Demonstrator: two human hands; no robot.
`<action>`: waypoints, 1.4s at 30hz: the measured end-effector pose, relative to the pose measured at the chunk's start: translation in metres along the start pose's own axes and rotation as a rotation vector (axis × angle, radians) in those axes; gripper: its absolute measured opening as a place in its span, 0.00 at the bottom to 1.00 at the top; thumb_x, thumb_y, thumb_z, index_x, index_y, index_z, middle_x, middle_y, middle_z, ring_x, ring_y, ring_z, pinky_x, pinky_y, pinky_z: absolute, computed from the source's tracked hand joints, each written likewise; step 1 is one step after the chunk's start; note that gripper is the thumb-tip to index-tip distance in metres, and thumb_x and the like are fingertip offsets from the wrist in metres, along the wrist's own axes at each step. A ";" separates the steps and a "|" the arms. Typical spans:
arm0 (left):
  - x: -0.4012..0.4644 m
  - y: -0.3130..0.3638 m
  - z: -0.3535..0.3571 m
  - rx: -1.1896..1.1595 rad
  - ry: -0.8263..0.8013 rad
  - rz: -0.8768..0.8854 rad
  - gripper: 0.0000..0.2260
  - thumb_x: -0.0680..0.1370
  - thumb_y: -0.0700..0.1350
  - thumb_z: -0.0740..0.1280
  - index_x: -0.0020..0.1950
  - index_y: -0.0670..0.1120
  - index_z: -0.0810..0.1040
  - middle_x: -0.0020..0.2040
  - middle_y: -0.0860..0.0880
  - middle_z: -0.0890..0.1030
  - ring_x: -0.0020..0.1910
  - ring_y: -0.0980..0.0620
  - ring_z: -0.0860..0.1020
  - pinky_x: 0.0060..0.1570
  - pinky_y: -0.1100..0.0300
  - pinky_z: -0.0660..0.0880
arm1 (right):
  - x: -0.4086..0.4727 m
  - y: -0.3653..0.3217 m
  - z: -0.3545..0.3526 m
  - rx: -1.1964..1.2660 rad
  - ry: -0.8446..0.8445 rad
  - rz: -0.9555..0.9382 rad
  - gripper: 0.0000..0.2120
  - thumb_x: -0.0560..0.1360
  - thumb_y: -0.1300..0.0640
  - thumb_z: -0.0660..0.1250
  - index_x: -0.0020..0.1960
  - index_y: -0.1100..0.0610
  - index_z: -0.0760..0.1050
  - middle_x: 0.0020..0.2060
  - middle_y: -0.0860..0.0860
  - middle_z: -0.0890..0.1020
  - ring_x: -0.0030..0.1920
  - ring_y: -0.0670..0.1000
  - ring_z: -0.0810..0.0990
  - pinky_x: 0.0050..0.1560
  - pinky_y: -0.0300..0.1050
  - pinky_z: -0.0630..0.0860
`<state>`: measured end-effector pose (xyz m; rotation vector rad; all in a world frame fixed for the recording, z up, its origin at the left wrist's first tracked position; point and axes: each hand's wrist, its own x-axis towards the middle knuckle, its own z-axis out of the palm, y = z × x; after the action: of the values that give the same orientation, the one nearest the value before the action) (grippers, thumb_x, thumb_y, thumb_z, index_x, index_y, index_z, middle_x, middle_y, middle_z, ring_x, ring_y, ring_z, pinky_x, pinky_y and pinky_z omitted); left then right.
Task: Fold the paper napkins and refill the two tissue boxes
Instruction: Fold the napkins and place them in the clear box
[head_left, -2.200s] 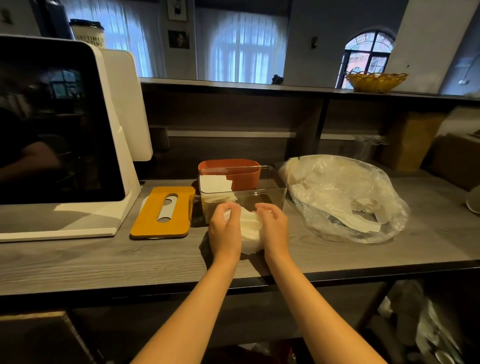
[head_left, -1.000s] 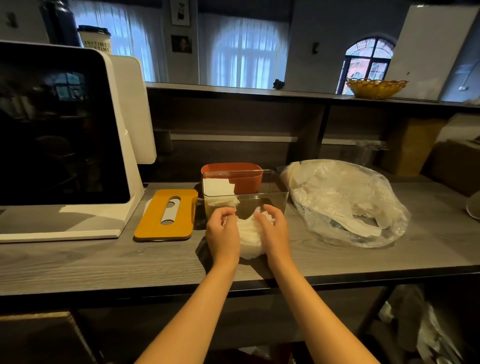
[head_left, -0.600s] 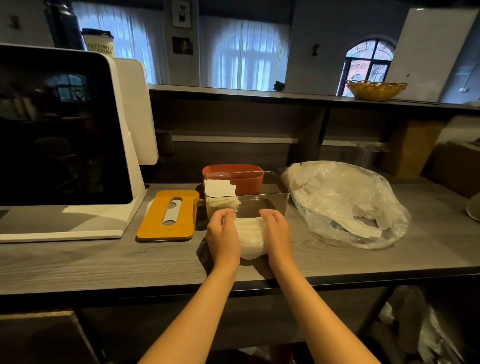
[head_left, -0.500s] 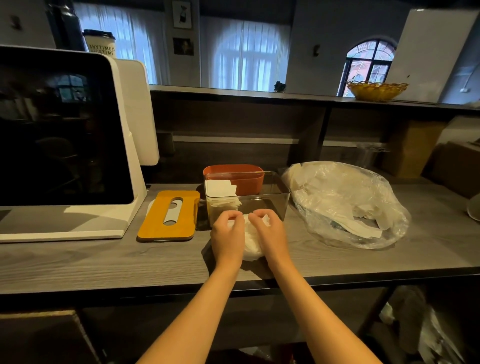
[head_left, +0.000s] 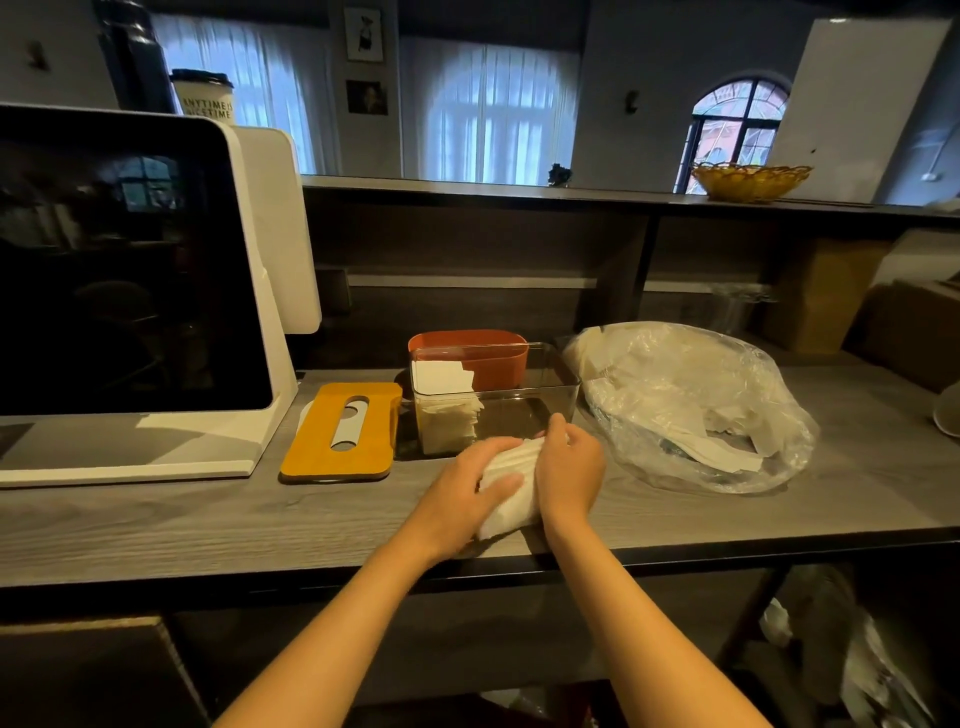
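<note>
You are mid-fold: both hands press a white napkin (head_left: 506, 488) on the table (head_left: 156, 525), just in front of the clear box (head_left: 493, 397), which already has a few napkins stacked at its left end. Your left hand (head_left: 457, 496) lies flat with its thumb over the paper; your right hand (head_left: 569, 470) cups the far edge, fingers closed on it. Next, I judge, you crease it flat, then lift it over the box wall onto the stack. The orange lid (head_left: 340, 431) lies off, beside the box.
</note>
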<state>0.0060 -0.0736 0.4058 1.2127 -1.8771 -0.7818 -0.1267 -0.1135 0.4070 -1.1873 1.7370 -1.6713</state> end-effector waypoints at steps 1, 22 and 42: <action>-0.004 0.000 -0.002 0.101 -0.076 0.017 0.27 0.78 0.58 0.67 0.75 0.57 0.65 0.70 0.57 0.70 0.65 0.58 0.70 0.62 0.59 0.74 | 0.001 0.000 -0.001 0.018 0.045 0.014 0.22 0.82 0.53 0.59 0.30 0.58 0.71 0.26 0.52 0.73 0.29 0.49 0.70 0.33 0.45 0.66; 0.021 0.007 0.012 -0.427 0.649 -0.246 0.09 0.83 0.49 0.62 0.60 0.47 0.77 0.56 0.48 0.79 0.55 0.50 0.78 0.34 0.72 0.71 | -0.008 -0.001 0.000 0.125 -0.287 -0.037 0.08 0.82 0.50 0.61 0.56 0.50 0.76 0.51 0.46 0.80 0.51 0.46 0.78 0.46 0.41 0.76; 0.032 0.004 0.016 -0.366 0.659 -0.314 0.08 0.83 0.45 0.62 0.53 0.46 0.80 0.47 0.49 0.81 0.47 0.52 0.79 0.39 0.59 0.74 | -0.001 -0.002 0.004 0.273 -0.328 0.071 0.08 0.79 0.58 0.63 0.48 0.54 0.80 0.45 0.47 0.81 0.48 0.49 0.79 0.45 0.42 0.75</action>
<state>-0.0181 -0.1005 0.4091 1.3294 -0.9802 -0.7292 -0.1226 -0.1141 0.4079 -1.1778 1.2926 -1.5143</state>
